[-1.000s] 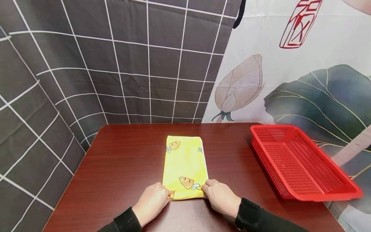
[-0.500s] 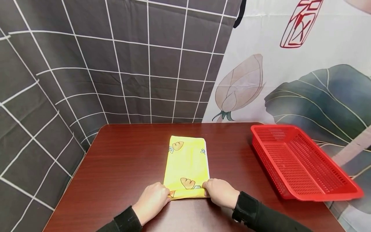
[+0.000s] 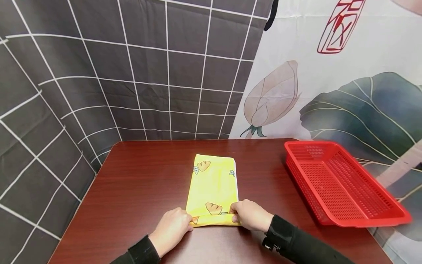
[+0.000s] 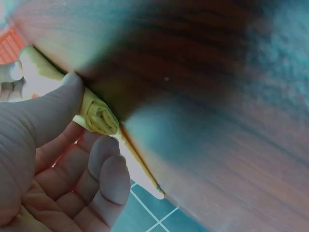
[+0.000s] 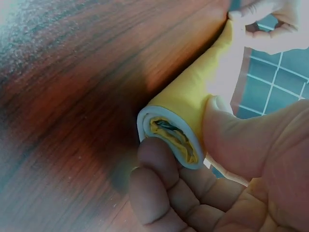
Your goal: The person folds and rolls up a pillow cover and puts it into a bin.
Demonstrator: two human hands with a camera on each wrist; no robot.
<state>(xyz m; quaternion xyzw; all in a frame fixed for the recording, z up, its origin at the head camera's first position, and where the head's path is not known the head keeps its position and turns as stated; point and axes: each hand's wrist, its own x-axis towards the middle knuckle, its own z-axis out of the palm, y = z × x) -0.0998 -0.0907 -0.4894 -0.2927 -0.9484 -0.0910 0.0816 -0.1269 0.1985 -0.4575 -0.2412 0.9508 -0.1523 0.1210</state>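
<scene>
A folded yellow cloth (image 3: 212, 185) with a printed pattern lies flat on the table, its near edge turned into a small roll. My left hand (image 3: 171, 229) pinches the roll's left end, thumb on top. At the opposite end, my right hand (image 3: 252, 216) grips the roll between thumb and fingers. Seen in the left wrist view, the rolled end (image 4: 100, 118) shows tight yellow layers beside the fingers. The right wrist view gives a looser spiral end (image 5: 169, 137), with a white layer outside and yellow ones inside.
A red plastic basket (image 3: 344, 187) with perforated walls stands at the table's right side. The reddish-brown table (image 3: 141, 176) reaches back to a grey grid-patterned curtain (image 3: 138, 84) and a white hanging (image 3: 283, 33) with plant prints.
The cloth's far end has shifted slightly to the right. My right hand has moved a little, while the left stays nearly in place; both keep hold of the roll.
</scene>
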